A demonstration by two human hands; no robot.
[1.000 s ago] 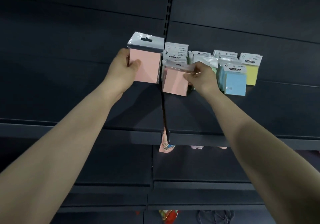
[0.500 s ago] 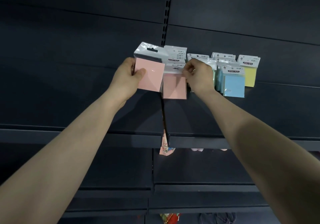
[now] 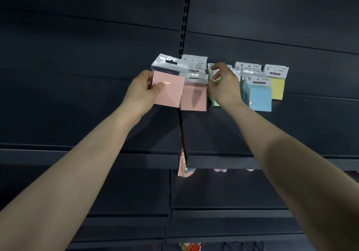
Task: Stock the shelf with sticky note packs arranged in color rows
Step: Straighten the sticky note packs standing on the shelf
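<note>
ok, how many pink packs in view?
2. The held pink pack is in the left hand; the shelved pink pack stands right of it on the shelf. A white header behind may be a third; colour hidden.

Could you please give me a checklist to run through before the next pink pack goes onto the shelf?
1. Left hand grips the held pink pack: ok.
2. Shelved pink pack stands upright: ok.
3. Right hand free of the green packs: cannot tell.
4. Colours stay separate, with blue packs beside the yellow pack: ok.
5. Held pink pack lined up with the shelved pink pack: not ok, it is tilted.
</note>
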